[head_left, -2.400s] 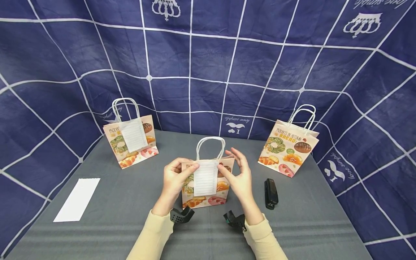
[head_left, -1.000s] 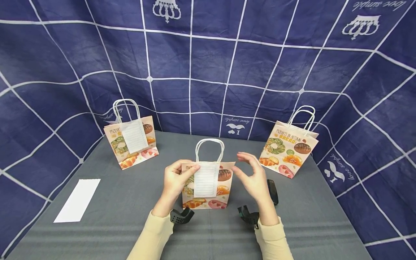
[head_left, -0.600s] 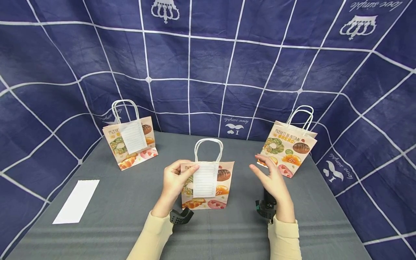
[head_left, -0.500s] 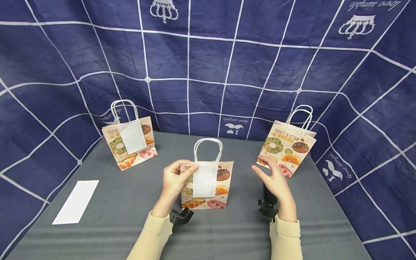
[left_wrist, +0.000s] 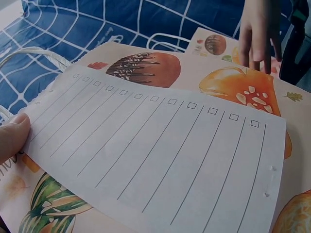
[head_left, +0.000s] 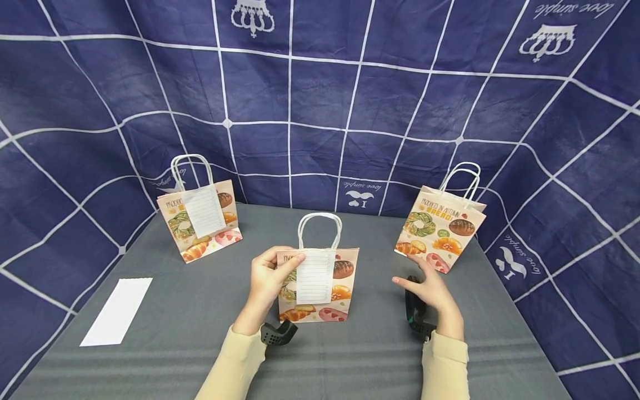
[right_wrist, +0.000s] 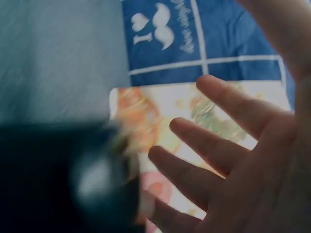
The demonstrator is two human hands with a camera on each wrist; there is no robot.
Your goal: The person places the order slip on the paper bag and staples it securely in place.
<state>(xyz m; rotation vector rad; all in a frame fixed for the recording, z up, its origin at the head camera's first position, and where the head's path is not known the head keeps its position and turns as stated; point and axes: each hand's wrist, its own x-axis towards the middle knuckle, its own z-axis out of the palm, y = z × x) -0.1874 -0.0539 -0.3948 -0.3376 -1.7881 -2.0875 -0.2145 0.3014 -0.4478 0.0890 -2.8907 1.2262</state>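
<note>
In the head view, a paper bag (head_left: 342, 311) with bread pictures and white handles stands in the middle. A lined slip with checkboxes (head_left: 314, 278) lies against its front. My left hand (head_left: 267, 280) pinches the bag's top edge and the slip's upper left corner, thumb in front; its fingers behind the bag are hidden. The left wrist view shows the thumb (left_wrist: 13, 136) at the slip's edge. Right of the bag, my right hand (head_left: 434, 289) hovers beside a black stapler (head_left: 413, 303), fingers spread and holding nothing. The stapler is partly hidden by the wrist camera and hand.
Another bread bag (head_left: 195, 244) with a slip on its front stands at the back left. A bag without a slip (head_left: 440, 228) stands at the back right. A blank white paper strip (head_left: 117, 311) lies on the grey table at left. Blue checked cloth (head_left: 320, 94) hangs behind.
My right hand has let go of the slip and bag and moved right and down to the stapler. The left hand has kept its pinch, and the bag has stayed in place.
</note>
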